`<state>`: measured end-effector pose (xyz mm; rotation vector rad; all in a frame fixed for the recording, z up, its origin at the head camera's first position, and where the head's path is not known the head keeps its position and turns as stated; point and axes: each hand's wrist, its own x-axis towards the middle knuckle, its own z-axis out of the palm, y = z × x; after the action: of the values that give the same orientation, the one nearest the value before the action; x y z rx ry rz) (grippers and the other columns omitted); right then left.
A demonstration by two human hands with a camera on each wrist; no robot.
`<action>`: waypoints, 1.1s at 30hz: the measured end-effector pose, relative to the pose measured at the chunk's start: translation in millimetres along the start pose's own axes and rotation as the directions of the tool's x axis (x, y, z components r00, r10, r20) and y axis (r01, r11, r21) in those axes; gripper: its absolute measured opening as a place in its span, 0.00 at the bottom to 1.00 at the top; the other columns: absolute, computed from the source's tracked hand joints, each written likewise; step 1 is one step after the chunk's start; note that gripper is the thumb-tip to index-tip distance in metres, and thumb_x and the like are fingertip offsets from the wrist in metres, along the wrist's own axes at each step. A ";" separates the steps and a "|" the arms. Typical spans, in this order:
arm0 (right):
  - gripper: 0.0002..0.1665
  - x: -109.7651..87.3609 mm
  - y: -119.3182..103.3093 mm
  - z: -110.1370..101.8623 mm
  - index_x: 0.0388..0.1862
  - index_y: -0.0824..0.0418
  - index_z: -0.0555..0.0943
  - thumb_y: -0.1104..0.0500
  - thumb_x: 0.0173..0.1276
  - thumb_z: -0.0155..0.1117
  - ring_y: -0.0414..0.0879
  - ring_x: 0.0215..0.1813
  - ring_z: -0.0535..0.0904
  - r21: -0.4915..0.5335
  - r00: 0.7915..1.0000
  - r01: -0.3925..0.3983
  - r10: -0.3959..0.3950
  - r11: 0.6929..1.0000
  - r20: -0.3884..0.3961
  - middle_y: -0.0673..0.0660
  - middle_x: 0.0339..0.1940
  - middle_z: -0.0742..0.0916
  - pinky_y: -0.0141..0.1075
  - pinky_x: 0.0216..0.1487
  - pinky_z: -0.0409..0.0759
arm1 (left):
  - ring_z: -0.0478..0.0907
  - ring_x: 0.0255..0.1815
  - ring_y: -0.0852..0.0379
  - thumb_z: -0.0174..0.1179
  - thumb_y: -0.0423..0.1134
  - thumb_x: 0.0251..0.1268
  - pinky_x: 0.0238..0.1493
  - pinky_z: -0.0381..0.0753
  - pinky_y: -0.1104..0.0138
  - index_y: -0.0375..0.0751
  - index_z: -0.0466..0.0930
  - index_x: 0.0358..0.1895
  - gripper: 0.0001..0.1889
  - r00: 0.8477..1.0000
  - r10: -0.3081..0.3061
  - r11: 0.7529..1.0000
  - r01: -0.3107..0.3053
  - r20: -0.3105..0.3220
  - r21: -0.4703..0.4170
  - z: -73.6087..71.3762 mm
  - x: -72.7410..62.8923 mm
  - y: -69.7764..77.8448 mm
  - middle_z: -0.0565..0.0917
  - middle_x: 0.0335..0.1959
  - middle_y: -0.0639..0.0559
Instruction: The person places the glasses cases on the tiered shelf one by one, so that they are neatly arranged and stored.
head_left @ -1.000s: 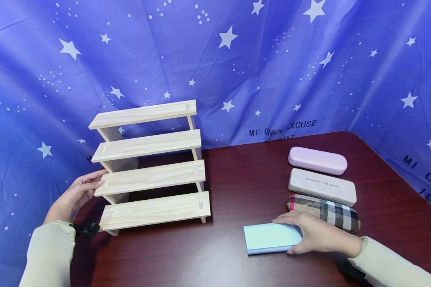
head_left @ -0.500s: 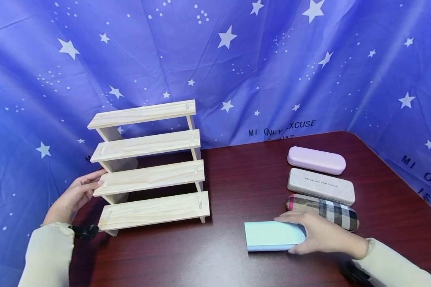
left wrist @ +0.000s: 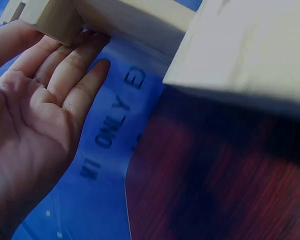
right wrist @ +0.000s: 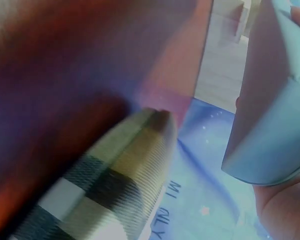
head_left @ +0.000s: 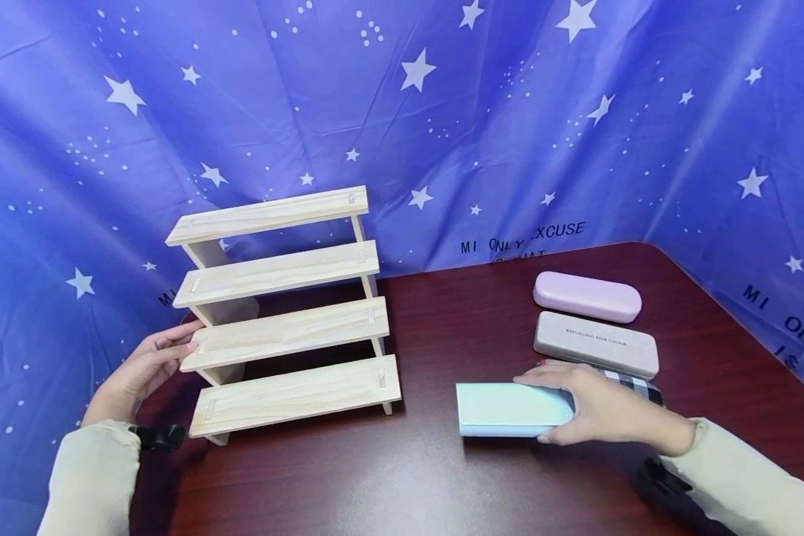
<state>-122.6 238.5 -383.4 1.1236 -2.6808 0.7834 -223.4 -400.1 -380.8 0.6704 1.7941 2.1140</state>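
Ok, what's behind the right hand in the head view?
A plaid case, partly showing, then a grey case beyond it. The right hand covers much of the plaid case.

Curtained-off corner, starry blue cloth (head_left: 348, 97) behind a reddish table (head_left: 455, 335)

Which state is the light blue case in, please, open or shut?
Shut, it appears: the head view shows no gap between top and front of the light blue case, gripped by the right hand.
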 end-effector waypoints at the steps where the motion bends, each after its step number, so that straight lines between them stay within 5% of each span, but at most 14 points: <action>1: 0.36 1.1 0.0 -2.0 0.52 0.53 0.81 0.49 0.39 0.80 0.38 0.47 0.76 0.011 1.000 0.000 0.000 1.000 -0.003 0.46 0.47 0.83 0.31 0.41 0.74 | 0.80 0.47 0.62 0.33 0.16 0.66 0.46 0.78 0.72 0.45 0.78 0.57 0.30 1.000 -0.007 1.000 0.008 -0.012 0.029 3.1 1.2 -0.4 0.83 0.50 0.53; 11: 0.37 12.5 2.5 -26.2 0.53 0.53 0.81 0.50 0.39 0.80 0.35 0.44 0.75 -0.008 0.999 -0.026 0.026 1.000 -0.036 0.49 0.47 0.84 0.29 0.39 0.73 | 0.80 0.45 0.63 0.41 0.17 0.66 0.44 0.78 0.73 0.50 0.80 0.55 0.27 0.999 -0.011 0.992 0.017 -0.049 0.128 32.8 22.3 -5.6 0.84 0.46 0.55; 22: 0.35 28.7 5.0 -53.1 0.52 0.55 0.81 0.51 0.42 0.80 0.33 0.38 0.74 0.049 0.999 0.038 -0.038 0.998 -0.015 0.46 0.44 0.83 0.27 0.34 0.72 | 0.80 0.45 0.64 0.48 0.22 0.66 0.44 0.78 0.73 0.55 0.79 0.55 0.24 0.996 -0.056 0.970 0.071 -0.068 0.231 63.5 42.2 -14.1 0.83 0.46 0.59; 33: 0.35 52.4 13.5 -74.1 0.54 0.58 0.81 0.51 0.44 0.79 0.34 0.36 0.73 0.060 0.999 0.029 -0.031 0.998 0.034 0.46 0.42 0.84 0.28 0.32 0.71 | 0.80 0.43 0.66 0.53 0.27 0.65 0.44 0.77 0.73 0.35 0.70 0.64 0.23 0.992 -0.062 0.933 0.097 -0.111 0.346 96.0 65.9 -25.9 0.83 0.45 0.63</action>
<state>-175.1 251.3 -309.3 1.1990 -2.6791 0.8518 -231.5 -281.2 -384.3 0.5700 2.2430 1.8188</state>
